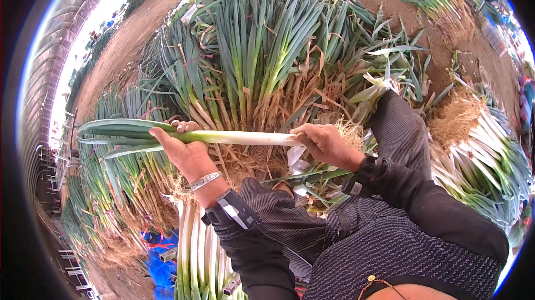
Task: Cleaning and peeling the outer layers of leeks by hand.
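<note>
A long leek (245,138) lies level across the view in front of me, its green leaves pointing left and its clean white shaft running right. My left hand (186,146) is closed around it where the leaves meet the shaft. At the white root end, my right hand (323,141) pinches the leek with bent fingers. Just beyond it stands a big heap of untrimmed leeks (251,49), leaves up, with dry brown outer leaves low down. A pale strip of peeled leaf (296,160) hangs below the right hand.
Cleaned white leeks (203,244) lie by my left forearm, beside a blue plastic sheet (161,266). More peeled leeks with roots (473,155) are piled at the right. Untrimmed bundles (117,188) stand at the left. Stripped leaves (390,82) lie around my knee, with bare soil (106,77) beyond.
</note>
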The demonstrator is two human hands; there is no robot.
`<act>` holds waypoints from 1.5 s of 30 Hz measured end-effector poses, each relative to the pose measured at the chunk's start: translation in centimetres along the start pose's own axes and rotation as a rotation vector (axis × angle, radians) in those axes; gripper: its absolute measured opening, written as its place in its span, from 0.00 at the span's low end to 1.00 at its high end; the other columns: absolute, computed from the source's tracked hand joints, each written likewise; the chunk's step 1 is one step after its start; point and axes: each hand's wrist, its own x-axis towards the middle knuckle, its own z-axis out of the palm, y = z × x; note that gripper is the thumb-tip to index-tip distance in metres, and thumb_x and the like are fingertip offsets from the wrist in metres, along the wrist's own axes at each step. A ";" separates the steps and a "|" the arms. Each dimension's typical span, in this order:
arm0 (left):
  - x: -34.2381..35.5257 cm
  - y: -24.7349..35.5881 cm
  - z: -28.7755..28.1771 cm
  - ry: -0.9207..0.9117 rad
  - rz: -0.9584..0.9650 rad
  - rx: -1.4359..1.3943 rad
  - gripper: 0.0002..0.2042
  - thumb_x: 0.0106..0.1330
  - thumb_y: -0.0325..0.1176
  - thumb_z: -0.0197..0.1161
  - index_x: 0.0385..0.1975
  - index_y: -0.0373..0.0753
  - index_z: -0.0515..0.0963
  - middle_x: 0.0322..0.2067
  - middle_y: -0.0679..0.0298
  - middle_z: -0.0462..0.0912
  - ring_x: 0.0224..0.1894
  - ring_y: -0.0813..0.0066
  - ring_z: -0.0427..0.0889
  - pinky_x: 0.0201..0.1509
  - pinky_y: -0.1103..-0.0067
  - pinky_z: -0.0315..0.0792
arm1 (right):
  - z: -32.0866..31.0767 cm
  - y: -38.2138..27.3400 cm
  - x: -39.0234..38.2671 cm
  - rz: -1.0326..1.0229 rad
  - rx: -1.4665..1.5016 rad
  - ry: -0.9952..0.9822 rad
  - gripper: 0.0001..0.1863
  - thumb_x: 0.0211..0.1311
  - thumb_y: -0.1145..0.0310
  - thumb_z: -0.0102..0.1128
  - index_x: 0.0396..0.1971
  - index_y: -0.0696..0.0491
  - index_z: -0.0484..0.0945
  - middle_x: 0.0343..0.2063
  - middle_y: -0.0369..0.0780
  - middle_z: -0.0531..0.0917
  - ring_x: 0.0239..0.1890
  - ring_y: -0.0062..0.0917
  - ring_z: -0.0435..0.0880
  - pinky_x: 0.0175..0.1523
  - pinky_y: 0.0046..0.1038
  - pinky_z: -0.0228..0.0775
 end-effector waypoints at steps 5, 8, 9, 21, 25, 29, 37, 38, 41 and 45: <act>-0.4 -0.4 0.4 0.023 -0.036 0.008 0.23 0.67 0.57 0.53 0.30 0.40 0.67 0.20 0.68 0.68 0.18 0.80 0.66 0.20 0.83 0.64 | 0.3 0.6 0.4 0.209 -0.042 0.008 0.08 0.64 0.67 0.57 0.33 0.57 0.77 0.23 0.48 0.81 0.29 0.39 0.84 0.30 0.34 0.72; -0.5 -0.5 0.6 0.087 0.012 0.017 0.22 0.67 0.57 0.55 0.30 0.40 0.67 0.20 0.68 0.68 0.18 0.80 0.66 0.20 0.83 0.63 | 1.1 1.6 0.5 0.237 0.139 0.049 0.10 0.66 0.65 0.57 0.33 0.57 0.77 0.21 0.46 0.80 0.24 0.33 0.82 0.28 0.31 0.70; -0.6 -0.6 0.7 0.085 0.012 0.016 0.22 0.67 0.57 0.55 0.30 0.40 0.67 0.20 0.68 0.68 0.18 0.80 0.66 0.20 0.83 0.63 | 1.1 1.9 0.4 0.236 0.138 0.051 0.10 0.66 0.65 0.57 0.33 0.57 0.77 0.21 0.46 0.80 0.24 0.33 0.82 0.28 0.31 0.70; -0.9 -0.9 0.9 0.097 0.030 0.043 0.19 0.69 0.53 0.55 0.32 0.40 0.68 0.22 0.68 0.67 0.18 0.81 0.65 0.21 0.84 0.62 | -1.1 0.8 -0.1 0.237 0.300 -0.131 0.13 0.63 0.67 0.62 0.43 0.58 0.76 0.33 0.37 0.84 0.36 0.20 0.82 0.41 0.22 0.73; -1.0 -0.7 0.9 0.102 0.032 0.049 0.20 0.69 0.53 0.55 0.32 0.41 0.68 0.22 0.68 0.68 0.18 0.80 0.65 0.21 0.84 0.62 | -0.8 1.2 -0.2 0.157 0.293 -0.036 0.09 0.58 0.73 0.66 0.36 0.57 0.78 0.31 0.41 0.84 0.34 0.23 0.85 0.39 0.24 0.75; -0.8 -0.3 0.6 0.074 0.014 0.034 0.19 0.69 0.54 0.54 0.32 0.41 0.68 0.22 0.68 0.67 0.18 0.80 0.65 0.21 0.84 0.63 | -1.3 1.3 0.3 0.051 0.204 0.019 0.03 0.61 0.76 0.61 0.33 0.60 0.78 0.31 0.38 0.84 0.34 0.18 0.83 0.40 0.23 0.76; -0.5 0.7 -0.1 0.064 0.051 0.021 0.19 0.70 0.54 0.51 0.30 0.44 0.68 0.21 0.70 0.67 0.18 0.83 0.66 0.20 0.86 0.63 | -4.1 1.0 0.5 0.352 0.802 0.121 0.08 0.69 0.69 0.56 0.33 0.58 0.78 0.27 0.34 0.83 0.30 0.14 0.79 0.35 0.19 0.73; -0.5 0.8 -0.3 0.052 0.043 0.013 0.19 0.71 0.54 0.50 0.30 0.43 0.68 0.21 0.70 0.67 0.18 0.83 0.66 0.20 0.86 0.63 | -4.5 0.9 0.4 0.354 0.803 0.121 0.08 0.69 0.69 0.56 0.33 0.58 0.78 0.27 0.34 0.83 0.30 0.14 0.79 0.35 0.19 0.73; 0.3 1.7 -1.4 0.076 0.041 -0.010 0.20 0.71 0.54 0.50 0.28 0.43 0.68 0.20 0.70 0.68 0.17 0.84 0.66 0.20 0.86 0.63 | -6.8 1.1 0.5 0.086 0.071 0.111 0.08 0.62 0.66 0.64 0.29 0.55 0.77 0.23 0.35 0.82 0.25 0.19 0.81 0.32 0.23 0.73; 0.7 3.4 -2.3 0.052 0.101 0.000 0.20 0.71 0.55 0.50 0.27 0.43 0.67 0.20 0.70 0.68 0.17 0.85 0.66 0.20 0.85 0.64 | -12.2 7.3 -0.5 0.047 -0.492 0.111 0.07 0.60 0.67 0.64 0.30 0.55 0.78 0.27 0.36 0.82 0.30 0.23 0.82 0.33 0.26 0.75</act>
